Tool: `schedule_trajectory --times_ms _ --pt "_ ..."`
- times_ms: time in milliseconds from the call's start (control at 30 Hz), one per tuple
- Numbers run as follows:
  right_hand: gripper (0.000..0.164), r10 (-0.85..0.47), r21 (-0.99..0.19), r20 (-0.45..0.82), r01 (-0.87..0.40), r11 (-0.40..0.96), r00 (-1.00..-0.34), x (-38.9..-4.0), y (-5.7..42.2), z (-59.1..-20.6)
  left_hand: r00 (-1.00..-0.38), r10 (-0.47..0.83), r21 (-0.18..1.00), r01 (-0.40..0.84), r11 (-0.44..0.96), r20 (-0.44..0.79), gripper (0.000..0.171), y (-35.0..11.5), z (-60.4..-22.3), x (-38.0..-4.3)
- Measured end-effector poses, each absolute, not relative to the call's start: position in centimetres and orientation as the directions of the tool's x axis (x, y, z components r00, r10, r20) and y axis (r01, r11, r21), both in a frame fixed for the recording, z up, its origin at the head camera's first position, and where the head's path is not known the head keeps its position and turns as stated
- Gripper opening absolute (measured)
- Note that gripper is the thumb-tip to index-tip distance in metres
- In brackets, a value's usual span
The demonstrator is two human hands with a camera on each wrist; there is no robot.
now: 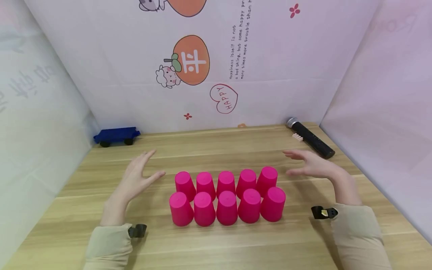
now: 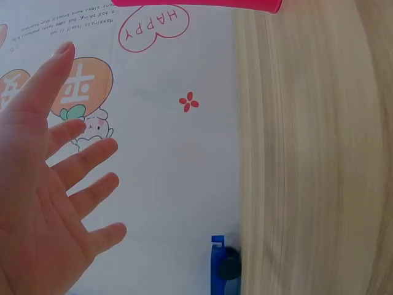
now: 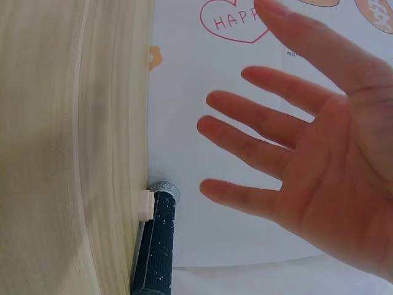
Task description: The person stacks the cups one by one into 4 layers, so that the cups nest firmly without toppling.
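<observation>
Several bright pink cups (image 1: 227, 210) stand upside down on the table in two rows, front and back, close side by side. To the left of the rows my left hand (image 1: 133, 180) hovers with fingers spread and nothing in it; the left wrist view shows its palm (image 2: 37, 203) and a pink cup's edge (image 2: 202, 5) at the top. My right hand (image 1: 314, 165) is held off to the right of the cups, thumb and fingers apart, also without anything. In the right wrist view its fingers (image 3: 252, 132) are stretched out.
A blue toy wagon (image 1: 116, 135) sits at the back left corner. At the back right lie a black microphone (image 1: 312, 138) with a silver head and a small pale toy brick (image 1: 297, 137). Printed white cloth (image 1: 270, 75) walls the table at the back and sides.
</observation>
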State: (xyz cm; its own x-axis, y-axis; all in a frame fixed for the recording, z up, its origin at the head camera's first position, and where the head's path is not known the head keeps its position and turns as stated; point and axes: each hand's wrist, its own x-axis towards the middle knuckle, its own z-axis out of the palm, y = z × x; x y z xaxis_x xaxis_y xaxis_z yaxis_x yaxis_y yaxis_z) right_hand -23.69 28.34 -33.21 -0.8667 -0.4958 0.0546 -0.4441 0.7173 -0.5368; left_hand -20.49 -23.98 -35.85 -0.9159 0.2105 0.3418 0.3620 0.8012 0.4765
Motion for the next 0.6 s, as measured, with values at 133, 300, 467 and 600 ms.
schedule_trajectory --times_ms 133,300,467,600 --pt "0.069 -0.534 -0.586 0.033 -0.45 0.674 -0.845 -23.7 28.2 -33.4 -0.935 0.224 0.561 0.345 0.753 0.274 0.072 -23.5 -35.9 -20.4" --pt "0.07 -0.589 -0.662 -0.025 -0.428 0.615 -0.808 -23.7 27.9 -33.5 -0.938 0.265 0.638 0.345 0.688 0.222 0.063 -22.6 -36.1 -20.4" --pt "0.07 -0.623 -0.694 -0.075 -0.408 0.593 -0.779 -23.8 27.3 -33.6 -0.933 0.307 0.672 0.35 0.652 0.189 0.055 -21.9 -36.5 -20.5" --pt "0.069 -0.637 -0.709 -0.097 -0.396 0.583 -0.765 -23.8 26.9 -33.7 -0.922 0.347 0.694 0.364 0.621 0.173 0.054 -21.4 -36.8 -20.6"
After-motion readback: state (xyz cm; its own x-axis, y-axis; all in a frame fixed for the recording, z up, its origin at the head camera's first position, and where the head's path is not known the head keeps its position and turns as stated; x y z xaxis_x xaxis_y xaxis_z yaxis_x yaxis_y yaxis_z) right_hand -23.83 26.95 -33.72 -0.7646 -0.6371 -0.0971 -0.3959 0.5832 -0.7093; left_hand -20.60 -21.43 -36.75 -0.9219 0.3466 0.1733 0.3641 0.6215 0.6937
